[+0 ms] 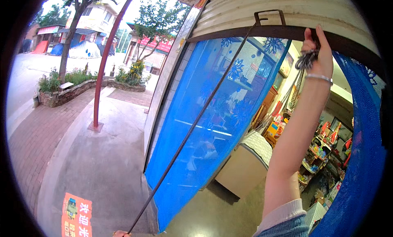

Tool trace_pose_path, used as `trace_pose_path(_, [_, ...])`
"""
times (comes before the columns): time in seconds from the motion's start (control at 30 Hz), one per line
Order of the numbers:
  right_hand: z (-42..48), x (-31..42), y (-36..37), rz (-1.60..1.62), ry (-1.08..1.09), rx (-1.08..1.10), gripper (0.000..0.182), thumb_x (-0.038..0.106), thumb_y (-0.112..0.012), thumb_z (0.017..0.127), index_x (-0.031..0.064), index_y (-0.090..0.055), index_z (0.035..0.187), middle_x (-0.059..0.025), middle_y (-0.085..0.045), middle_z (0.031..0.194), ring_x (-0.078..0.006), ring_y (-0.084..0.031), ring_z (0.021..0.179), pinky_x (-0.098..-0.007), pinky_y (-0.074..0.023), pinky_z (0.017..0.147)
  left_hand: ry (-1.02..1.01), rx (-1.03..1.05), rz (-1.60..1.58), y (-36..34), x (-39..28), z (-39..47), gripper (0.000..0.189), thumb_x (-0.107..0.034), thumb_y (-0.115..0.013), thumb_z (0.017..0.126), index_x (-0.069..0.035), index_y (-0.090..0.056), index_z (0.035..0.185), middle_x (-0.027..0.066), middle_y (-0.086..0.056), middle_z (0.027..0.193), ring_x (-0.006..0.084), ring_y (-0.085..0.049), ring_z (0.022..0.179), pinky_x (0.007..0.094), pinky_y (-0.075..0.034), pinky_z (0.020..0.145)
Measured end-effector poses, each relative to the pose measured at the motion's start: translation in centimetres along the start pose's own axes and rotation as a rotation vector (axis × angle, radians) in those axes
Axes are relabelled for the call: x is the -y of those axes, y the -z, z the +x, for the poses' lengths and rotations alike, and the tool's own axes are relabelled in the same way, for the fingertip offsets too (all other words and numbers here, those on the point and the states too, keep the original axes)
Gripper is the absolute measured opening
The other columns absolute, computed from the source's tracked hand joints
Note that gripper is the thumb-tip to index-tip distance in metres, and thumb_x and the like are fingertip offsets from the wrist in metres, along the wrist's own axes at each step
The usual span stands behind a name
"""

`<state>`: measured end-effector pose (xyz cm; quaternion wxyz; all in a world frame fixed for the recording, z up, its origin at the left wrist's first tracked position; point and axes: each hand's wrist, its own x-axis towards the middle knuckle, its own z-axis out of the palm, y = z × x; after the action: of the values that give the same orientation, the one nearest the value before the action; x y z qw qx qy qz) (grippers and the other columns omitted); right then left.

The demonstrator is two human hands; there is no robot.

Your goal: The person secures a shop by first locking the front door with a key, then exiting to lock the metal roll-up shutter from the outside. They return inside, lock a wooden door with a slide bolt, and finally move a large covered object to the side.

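Note:
A roller shutter (264, 3) of pale ribbed metal hangs partly lowered over a shop doorway. A thin dark metal rod (190, 129) slants up to the bracket-like handle (270, 11) above its bottom bar (227, 33). My left hand (120, 234) grips the rod's lower end at the picture's bottom edge; most of it is cut off. Raised high, my right hand (323, 57) is at the dark bottom bar with its fingertips up. It holds a dark looped bundle (307, 59), whose exact kind I cannot tell. A bracelet (319, 79) circles that wrist.
Blue mesh curtains with flower patterns hang at the left (196, 138) and right (365, 151) of the doorway. Inside stand a counter (245, 172) and goods-filled shelves (316, 154). Outside are a red post (101, 71), a brick planter (67, 94) and a red sign (76, 215) bearing writing.

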<state>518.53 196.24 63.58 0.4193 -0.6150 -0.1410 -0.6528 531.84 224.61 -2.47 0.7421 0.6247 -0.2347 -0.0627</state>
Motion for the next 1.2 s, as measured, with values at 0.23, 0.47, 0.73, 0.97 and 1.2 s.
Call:
trace_pose_path(0.23, [9.2, 1.7, -1.5, -0.044, 0.126, -0.073, 0.025, 0.014, -0.061, 0.079, 0.002, -0.047, 0.096, -0.0151, -0.058, 0.076, -0.0096, -0.04, 0.042, -0.0198, -0.0364, 0.038, -0.177, 0.038, 0.081, -4.4, -7.0, 6.2, 0.012, -0.008, -0.051, 0.081, 0.001, -0.056, 0.076, 0.0026, -0.05, 0.061, 0.0089, -0.045, 0.057, 0.0228, -0.037, 0.052])
trace_pose_path(0.47, [23.0, 6.5, -1.0, -0.032, 0.013, 0.153, 0.03, 0.014, -0.059, 0.081, -0.0025, -0.05, 0.104, -0.0143, -0.058, 0.077, -0.0072, -0.039, 0.046, -0.0173, -0.0377, 0.041, 0.178, 0.561, -0.318, -6.0, -11.9, 11.1, 0.012, -0.011, -0.053, 0.083, -0.001, -0.058, 0.088, -0.0012, -0.054, 0.065, 0.0063, -0.048, 0.059, 0.0197, -0.039, 0.053])
trace_pose_path(0.73, [14.3, 3.1, -6.2, -0.033, 0.101, 0.237, 0.022, 0.021, -0.057, 0.081, 0.0006, -0.055, 0.087, -0.0047, -0.053, 0.065, -0.0067, -0.041, 0.044, -0.0177, -0.034, 0.04, 0.236, 1.27, -0.56, -6.1, -15.4, 13.3, 0.024, -0.022, -0.051, 0.085, 0.0, -0.056, 0.095, 0.006, -0.059, 0.074, 0.0112, -0.055, 0.067, 0.0212, -0.043, 0.059])
trace_pose_path(0.97, [2.1, -0.1, -7.3, -0.04, 0.258, 0.452, 0.027, 0.018, -0.053, 0.083, -0.0041, -0.051, 0.1, -0.01, -0.055, 0.078, -0.0053, -0.037, 0.048, -0.0152, -0.0339, 0.043, -0.06, 1.247, -0.648, -12.5, -31.7, 16.7, 0.016, -0.016, -0.037, 0.091, -0.002, -0.042, 0.085, 0.0039, -0.042, 0.065, 0.0135, -0.048, 0.063, 0.0257, -0.04, 0.056])
trace_pose_path(1.2, [-4.8, 1.0, -1.1, -0.038, 0.435, 0.276, 0.034, 0.018, -0.049, 0.085, -0.0015, -0.046, 0.113, -0.0135, -0.056, 0.101, -0.002, -0.036, 0.05, -0.0132, -0.0318, 0.042, -0.405, 1.204, -0.679, -20.2, -43.8, 19.5, 0.019, -0.021, -0.039, 0.089, -0.002, -0.042, 0.089, 0.0033, -0.041, 0.065, 0.0142, -0.048, 0.055, 0.0269, -0.041, 0.052])
